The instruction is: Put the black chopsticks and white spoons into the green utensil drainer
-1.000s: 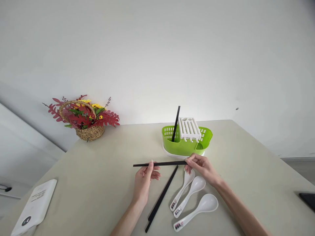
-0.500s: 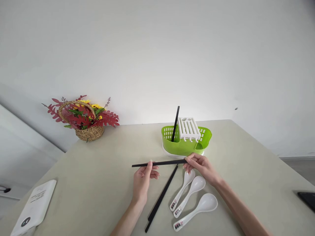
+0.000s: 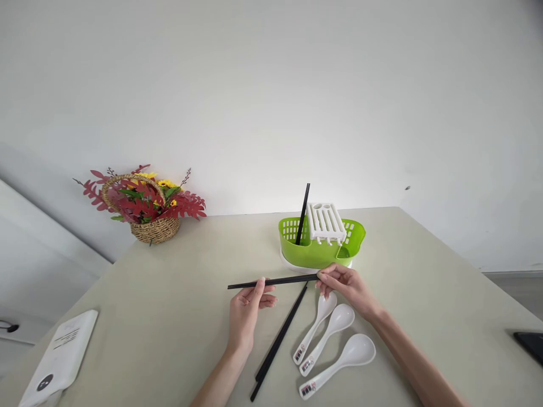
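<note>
A pair of black chopsticks [image 3: 288, 280] lies level between my hands, above the table. My left hand [image 3: 250, 302] pinches it near its left end, thumb on top. At the right end, the thumb and fingers of my right hand [image 3: 339, 282] close on it. Below, another pair of black chopsticks [image 3: 280, 339] rests slanted on the table. Three white spoons [image 3: 358, 350] lie to its right, the farthest one partly under my right fingers. Just beyond my hands stands a green utensil basket [image 3: 311, 257] with a white slotted rack [image 3: 326, 221] and upright black chopsticks [image 3: 302, 215] in its left compartment.
A wicker basket of artificial flowers [image 3: 155, 229] stands at the table's back left. Near the left edge lies a white flat device [image 3: 59, 356]. A dark object [image 3: 530, 345] sits at the right edge. The wall [image 3: 271, 113] rises behind the table.
Almost nothing differs. My right fingertips sit very slightly farther left on the held chopsticks; both hands keep their grip.
</note>
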`<action>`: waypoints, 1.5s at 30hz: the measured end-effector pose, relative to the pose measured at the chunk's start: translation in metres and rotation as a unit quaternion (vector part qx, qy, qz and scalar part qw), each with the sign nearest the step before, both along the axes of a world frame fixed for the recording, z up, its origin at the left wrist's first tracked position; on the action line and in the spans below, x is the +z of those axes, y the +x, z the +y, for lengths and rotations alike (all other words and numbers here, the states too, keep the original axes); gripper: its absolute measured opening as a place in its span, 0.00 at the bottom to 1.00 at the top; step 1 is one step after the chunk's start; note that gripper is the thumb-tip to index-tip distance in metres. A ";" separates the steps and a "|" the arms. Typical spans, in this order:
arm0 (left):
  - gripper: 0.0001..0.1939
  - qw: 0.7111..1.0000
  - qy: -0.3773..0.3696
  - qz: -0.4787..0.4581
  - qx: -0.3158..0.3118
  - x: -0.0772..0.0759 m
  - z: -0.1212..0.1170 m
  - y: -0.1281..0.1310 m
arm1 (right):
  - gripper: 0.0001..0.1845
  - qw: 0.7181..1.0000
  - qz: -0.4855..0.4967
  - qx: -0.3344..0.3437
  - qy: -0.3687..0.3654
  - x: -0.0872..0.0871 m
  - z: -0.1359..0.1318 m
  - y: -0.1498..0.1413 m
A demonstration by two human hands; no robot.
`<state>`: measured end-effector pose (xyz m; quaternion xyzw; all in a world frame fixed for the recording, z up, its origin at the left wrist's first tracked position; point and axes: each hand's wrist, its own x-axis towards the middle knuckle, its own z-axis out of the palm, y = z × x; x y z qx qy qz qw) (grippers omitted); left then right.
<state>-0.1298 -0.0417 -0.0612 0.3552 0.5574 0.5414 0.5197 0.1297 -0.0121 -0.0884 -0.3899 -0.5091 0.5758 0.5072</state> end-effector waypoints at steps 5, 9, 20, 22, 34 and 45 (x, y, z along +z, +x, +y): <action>0.31 1.000 -0.003 -0.007 -0.004 -0.002 0.001 -0.002 | 0.24 1.000 -0.009 -0.005 0.004 0.000 0.001 0.001; 0.31 1.000 0.000 -0.009 -0.004 -0.004 0.002 -0.003 | 0.24 1.000 -0.022 -0.006 0.011 -0.001 0.002 0.003; 0.25 0.998 0.045 -0.027 0.034 -0.002 0.005 -0.006 | 0.22 1.000 -0.018 -0.011 0.016 -0.003 0.002 0.004; 0.24 0.997 0.058 -0.019 0.037 0.001 0.006 -0.007 | 0.22 1.000 -0.012 -0.009 0.016 -0.004 0.003 0.004; 0.15 0.958 0.235 0.163 0.020 0.086 0.000 -0.019 | 0.21 0.996 0.060 0.064 0.005 -0.013 0.007 0.014; 0.14 0.864 0.377 0.332 -0.036 0.170 0.060 0.002 | 0.17 0.990 0.121 0.065 0.022 -0.025 0.016 0.027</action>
